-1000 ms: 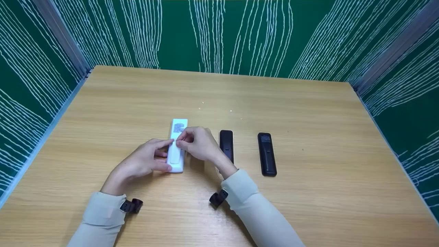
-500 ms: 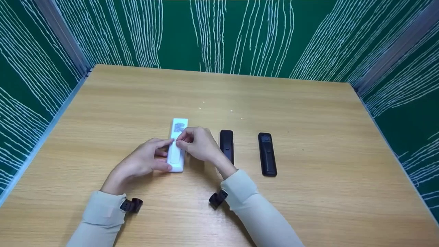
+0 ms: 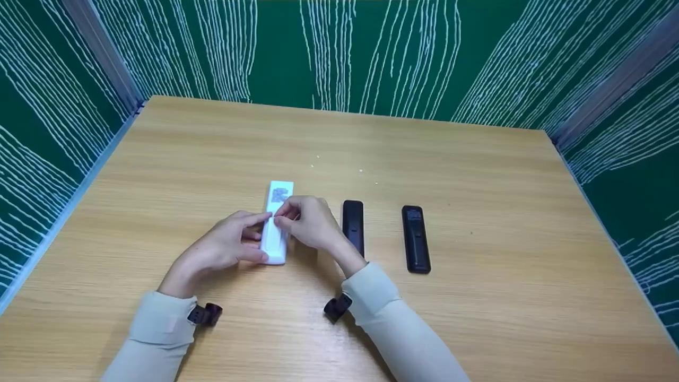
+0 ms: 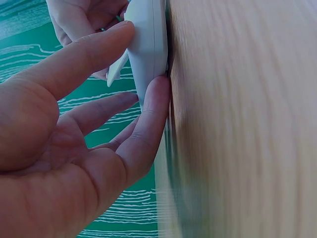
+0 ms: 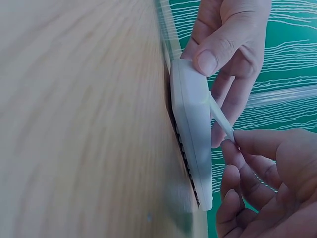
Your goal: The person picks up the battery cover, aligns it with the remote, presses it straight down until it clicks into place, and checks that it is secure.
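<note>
A white remote control (image 3: 279, 196) lies face down on the table, its buttons just showing underneath in the right wrist view. Its battery cover (image 5: 221, 117) is tilted up from the back, with one end still against the body. My right hand (image 3: 313, 223) pinches the raised end of that cover between thumb and finger. From the left, my left hand (image 3: 225, 244) holds the remote: the thumb presses near its close end and the other fingers lie along its side. Whatever is inside the battery compartment is hidden.
Right of the hands lie two black remotes, one (image 3: 354, 220) partly covered by my right forearm and another (image 3: 416, 239) farther right. Tiny white specks (image 3: 360, 171) dot the wooden table (image 3: 477, 175). Green panels with white lines (image 3: 286, 53) stand around it.
The head view has shifted slightly. Both hands keep their places on the white remote, and the battery cover appears tilted a little more than before.
</note>
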Motion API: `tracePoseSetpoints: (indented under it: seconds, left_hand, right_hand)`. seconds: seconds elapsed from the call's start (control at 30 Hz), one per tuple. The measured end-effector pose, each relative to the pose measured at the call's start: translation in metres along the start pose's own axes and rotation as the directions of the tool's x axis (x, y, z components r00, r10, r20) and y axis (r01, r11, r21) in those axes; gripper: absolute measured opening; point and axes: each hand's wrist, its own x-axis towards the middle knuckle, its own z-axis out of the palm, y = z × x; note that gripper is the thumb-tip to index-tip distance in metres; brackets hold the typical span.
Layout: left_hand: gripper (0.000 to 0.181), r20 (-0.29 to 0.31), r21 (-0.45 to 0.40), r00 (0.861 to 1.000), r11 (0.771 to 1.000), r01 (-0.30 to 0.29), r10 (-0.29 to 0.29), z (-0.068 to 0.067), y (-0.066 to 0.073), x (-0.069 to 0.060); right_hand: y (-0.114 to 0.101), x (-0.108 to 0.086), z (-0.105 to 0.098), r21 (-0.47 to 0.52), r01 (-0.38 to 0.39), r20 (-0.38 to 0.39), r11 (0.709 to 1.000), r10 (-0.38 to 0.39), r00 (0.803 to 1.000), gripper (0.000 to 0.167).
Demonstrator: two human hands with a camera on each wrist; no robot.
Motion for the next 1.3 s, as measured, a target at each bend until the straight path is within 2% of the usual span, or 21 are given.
tracePoseSetpoints:
  seconds: [0.43, 0.8, 1.03, 1.3]
  left_hand:
    - [0.088, -0.007, 0.037, 1.0, 0.999, -0.008, 0.008, -0.0008, -0.0007, -0.0008]
    - [0.085, -0.009, 0.02, 1.0, 1.0, 0.001, -0.001, -0.0009, -0.0012, -0.0012]
    - [0.085, -0.009, 0.014, 1.0, 1.0, -0.015, 0.015, -0.0009, -0.0009, -0.0004]
    - [0.086, -0.014, 0.015, 1.0, 1.0, 0.007, -0.007, -0.001, -0.0009, 0.0]
  right_hand:
    - [-0.0005, 0.0015, 0.002, -0.023, -0.03, 0.007, 0.999, 0.03, 1.0, 0.005]
    - [-0.0006, 0.0038, 0.0028, -0.049, -0.024, 0.023, 0.999, 0.025, 0.999, 0.006]
    - [0.0001, 0.0039, 0.0015, -0.045, -0.04, 0.033, 0.998, 0.042, 0.999, 0.007]
    - [0.0001, 0.0057, 0.002, -0.044, -0.041, 0.045, 0.998, 0.043, 0.998, 0.006]
